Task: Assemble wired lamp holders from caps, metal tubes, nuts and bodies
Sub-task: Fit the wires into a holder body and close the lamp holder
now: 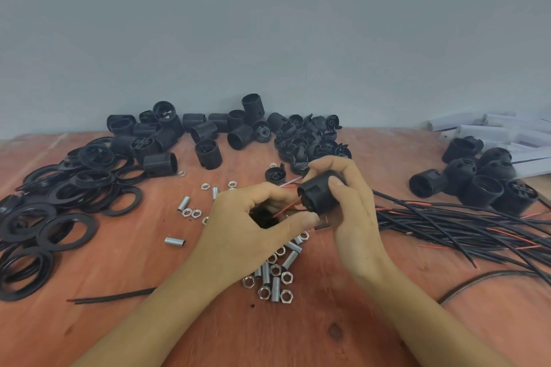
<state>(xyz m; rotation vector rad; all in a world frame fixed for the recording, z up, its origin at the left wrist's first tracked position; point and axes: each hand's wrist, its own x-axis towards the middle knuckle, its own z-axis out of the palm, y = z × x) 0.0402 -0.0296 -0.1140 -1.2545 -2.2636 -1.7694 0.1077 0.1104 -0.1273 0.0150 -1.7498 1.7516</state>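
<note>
The body (320,194) is gripped in the right hand (353,214) above the bench (298,337); a dark part, likely a cap (264,220), is enclosed by the curled left hand (250,217). The red wire (285,207) between could be pinched if they are joined hastily.

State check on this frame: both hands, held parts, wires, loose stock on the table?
Right hand: grips holder body, lifted off the table.
Left hand: curled round black part, mostly hidden.
Red and black leads: run from body into left hand.
Wire bundle: loose, lying flat.
Nuts and tubes: loose, unassembled.
Rings: piled, loose.
</note>
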